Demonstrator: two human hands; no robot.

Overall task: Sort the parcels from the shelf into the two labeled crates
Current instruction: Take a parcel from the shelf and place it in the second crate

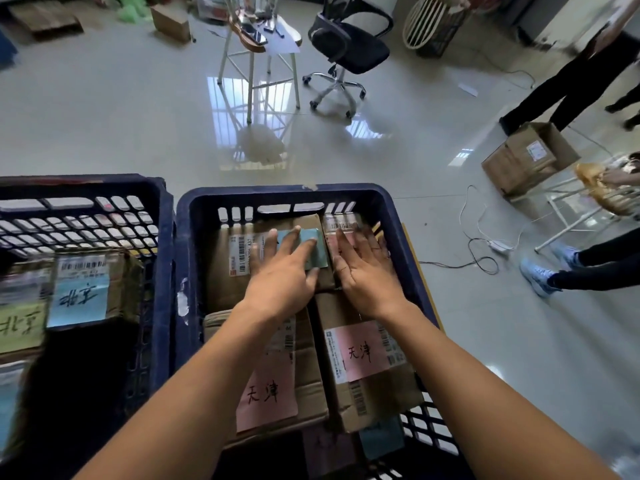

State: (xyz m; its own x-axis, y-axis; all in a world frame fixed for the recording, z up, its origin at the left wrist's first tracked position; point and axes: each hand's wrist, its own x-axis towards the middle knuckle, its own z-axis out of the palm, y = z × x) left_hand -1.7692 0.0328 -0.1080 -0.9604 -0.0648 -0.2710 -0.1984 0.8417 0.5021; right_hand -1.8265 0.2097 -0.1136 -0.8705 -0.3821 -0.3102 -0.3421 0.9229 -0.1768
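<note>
Two dark blue plastic crates stand side by side on the floor. The right crate (pixel 287 197) holds several cardboard parcels. My left hand (pixel 282 271) lies flat, fingers straight, on a far parcel with a blue label (pixel 225 271). My right hand (pixel 367 268) presses flat on the parcel beside it (pixel 341 223), at the crate's far right corner. Nearer me lie two parcels with pink labels, one on the left (pixel 273 393) and one on the right (pixel 367 351). The left crate (pixel 86 183) holds a parcel with a blue label (pixel 81 292) and a yellow-labelled one (pixel 20 327).
A white stool (pixel 263 53) and a black office chair (pixel 346 50) stand on the glossy floor beyond the crates. At right are an open cardboard box (pixel 530 157), a white cable with a power strip (pixel 498 245), a white frame and other people's legs (pixel 561 268).
</note>
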